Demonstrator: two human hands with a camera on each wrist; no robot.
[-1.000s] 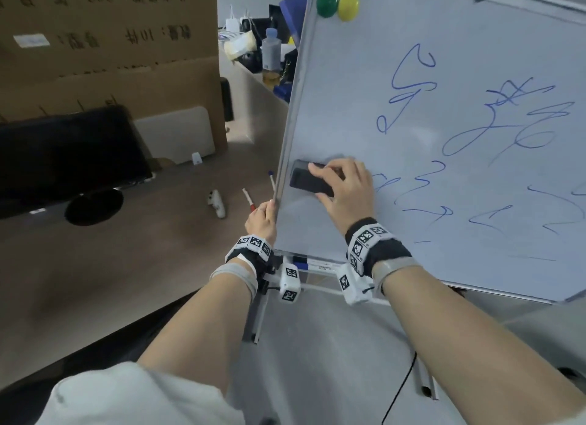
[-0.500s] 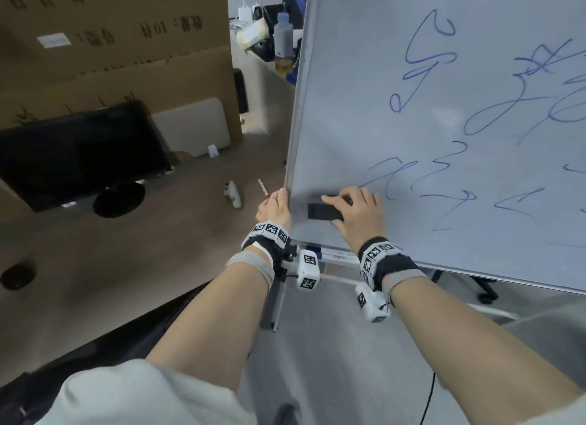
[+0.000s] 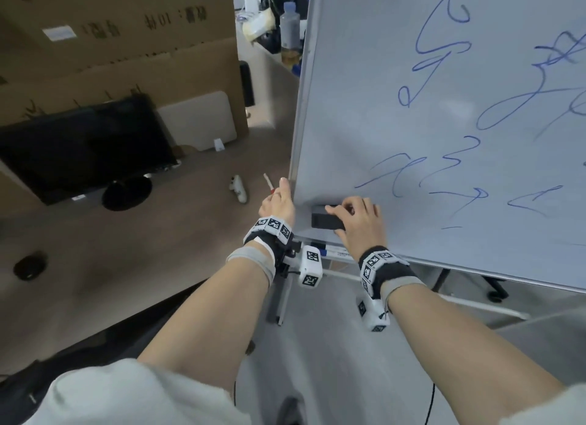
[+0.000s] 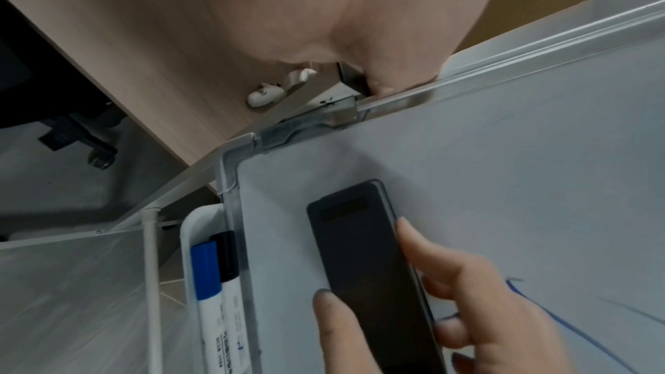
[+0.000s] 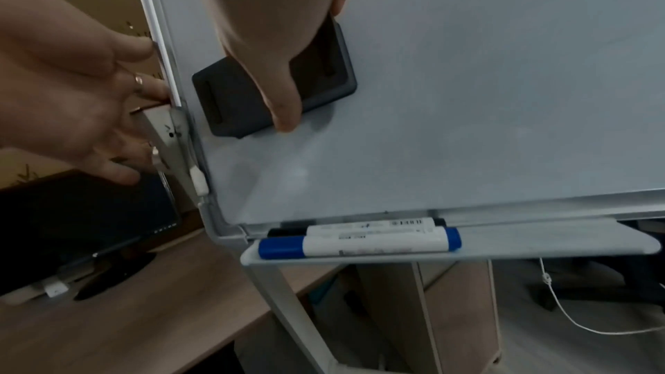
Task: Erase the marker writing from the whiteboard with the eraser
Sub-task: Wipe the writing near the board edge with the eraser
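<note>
The right hand (image 3: 356, 223) grips the black rectangular eraser (image 3: 326, 220) against the white framed whiteboard (image 3: 412, 75), whose blue marker writing (image 3: 437, 47) remains mostly unerased.

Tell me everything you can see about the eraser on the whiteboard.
The eraser is a flat, dark grey to black rectangular block with rounded corners and a shallow slot near each end of its back; it looks like matte plastic. It lies flat against the whiteboard near the lower left corner, above the tray with the markers. The right hand grips it, thumb on its lower edge and fingers on its upper edge. The blue writing lies to its right, untouched by it.
</note>
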